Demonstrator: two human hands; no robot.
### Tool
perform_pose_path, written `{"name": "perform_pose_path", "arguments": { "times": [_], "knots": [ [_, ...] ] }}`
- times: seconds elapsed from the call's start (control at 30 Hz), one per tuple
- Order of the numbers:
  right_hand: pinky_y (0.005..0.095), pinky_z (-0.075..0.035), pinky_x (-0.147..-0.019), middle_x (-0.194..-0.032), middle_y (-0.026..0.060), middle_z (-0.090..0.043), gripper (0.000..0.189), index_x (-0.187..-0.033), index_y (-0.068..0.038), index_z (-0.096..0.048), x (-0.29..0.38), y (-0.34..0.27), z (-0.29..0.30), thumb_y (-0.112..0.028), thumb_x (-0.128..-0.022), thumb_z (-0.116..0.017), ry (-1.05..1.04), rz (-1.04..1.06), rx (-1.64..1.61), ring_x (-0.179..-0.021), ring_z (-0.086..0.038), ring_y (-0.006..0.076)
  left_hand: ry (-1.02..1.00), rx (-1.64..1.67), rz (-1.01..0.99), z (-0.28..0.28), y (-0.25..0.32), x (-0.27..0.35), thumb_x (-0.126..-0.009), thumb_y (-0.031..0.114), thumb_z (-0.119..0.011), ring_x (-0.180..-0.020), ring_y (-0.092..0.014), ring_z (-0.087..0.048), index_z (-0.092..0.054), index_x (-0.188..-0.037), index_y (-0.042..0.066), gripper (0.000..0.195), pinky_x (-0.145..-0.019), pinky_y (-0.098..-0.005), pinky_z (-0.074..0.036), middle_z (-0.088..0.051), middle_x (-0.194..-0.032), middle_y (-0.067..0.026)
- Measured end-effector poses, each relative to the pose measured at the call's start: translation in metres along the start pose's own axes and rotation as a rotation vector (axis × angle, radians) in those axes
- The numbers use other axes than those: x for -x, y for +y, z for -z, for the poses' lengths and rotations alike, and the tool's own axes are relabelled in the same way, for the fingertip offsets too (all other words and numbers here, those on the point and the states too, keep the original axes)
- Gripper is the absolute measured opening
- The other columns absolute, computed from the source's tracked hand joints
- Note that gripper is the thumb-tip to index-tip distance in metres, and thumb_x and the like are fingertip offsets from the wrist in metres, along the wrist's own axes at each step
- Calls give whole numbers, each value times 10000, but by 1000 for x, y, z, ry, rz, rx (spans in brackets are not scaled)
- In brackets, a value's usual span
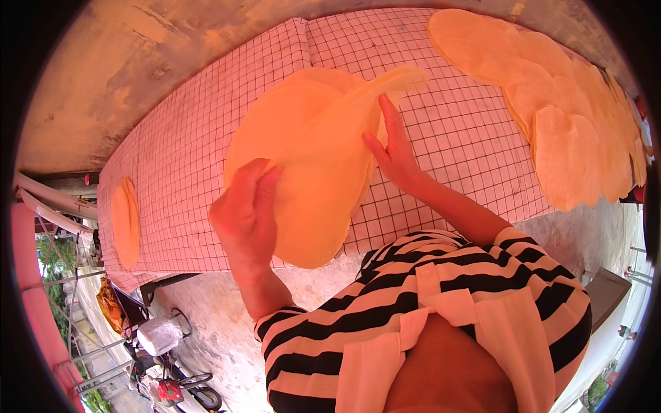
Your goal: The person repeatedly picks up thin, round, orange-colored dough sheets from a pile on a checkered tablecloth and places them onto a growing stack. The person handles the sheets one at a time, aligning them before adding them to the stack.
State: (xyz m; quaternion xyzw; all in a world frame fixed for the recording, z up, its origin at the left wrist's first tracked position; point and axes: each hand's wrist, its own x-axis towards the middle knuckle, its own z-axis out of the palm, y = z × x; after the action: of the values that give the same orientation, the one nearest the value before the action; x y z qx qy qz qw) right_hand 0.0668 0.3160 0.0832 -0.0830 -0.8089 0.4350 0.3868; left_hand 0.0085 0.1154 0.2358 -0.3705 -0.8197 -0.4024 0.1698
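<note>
Thin, flat, rounded yellow-orange sheets (315, 206) lie in a loose stack on the grid-patterned tablecloth (439, 124) before me; their material I cannot tell. My left hand (248, 201) pinches the edge of the top sheet between thumb and fingers at the stack's left side. Over at the right, my right hand (395, 147) has thumb and fingers spread against the same sheet, whose far end (400, 78) is lifted and folded over towards the upper right. Whether the right fingers grip it is not clear.
A large spread of overlapping similar sheets (563, 118) covers the table's right end. One folded sheet or small pile (126, 222) lies at the left end. A stained wall (129, 62) runs behind the table. Parked two-wheelers (181, 384) stand at the lower left, and a brown panel (609, 297) at the right.
</note>
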Motion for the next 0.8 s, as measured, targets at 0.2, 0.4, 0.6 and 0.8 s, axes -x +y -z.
{"name": "perform_pose_path", "arguments": {
  "times": [0.2, 0.4, 0.6, 0.8],
  "knots": [
    [487, -197, -1033, -1397, 180, -214, 547, -1311, -31, -319, -70, -12, -21, -313, -872, -484, -294, 170, 320, -1301, -167, 375, 172, 421, 637, -5, -141, -22, -832, 90, -565, -547, -55, -394, -514, -674, 5, 187, -489, -216, -336, -443, -597, 55],
    [451, -334, -901, -1292, 137, -366, 442, -1169, -38, -483, 10, 46, -71, -277, -808, -575, -712, 297, 370, -1159, -369, 308, -87, -354, 936, -47, -335, 81, -715, 283, -657, -608, -238, -568, -576, -659, 7, 292, -569, -371, -438, -593, -652, -122],
    [418, -352, -930, -1259, 190, -406, 411, -1136, -8, -502, 55, 64, -32, -248, -809, -567, -743, 50, 190, -1162, -394, 328, -215, -627, 640, -73, -326, 67, -666, 236, -608, -709, -333, -603, -608, -684, 13, 224, -614, -406, -472, -621, -717, -174],
    [407, -366, -920, -1226, 215, -433, 377, -1112, 9, -513, 66, 68, -17, -213, -812, -565, -593, 15, 191, -1114, -432, 350, -230, -650, 684, -69, -356, 59, -677, 207, -573, -754, -350, -604, -610, -703, -16, 228, -665, -424, -479, -621, -767, -206]
  ]
}}
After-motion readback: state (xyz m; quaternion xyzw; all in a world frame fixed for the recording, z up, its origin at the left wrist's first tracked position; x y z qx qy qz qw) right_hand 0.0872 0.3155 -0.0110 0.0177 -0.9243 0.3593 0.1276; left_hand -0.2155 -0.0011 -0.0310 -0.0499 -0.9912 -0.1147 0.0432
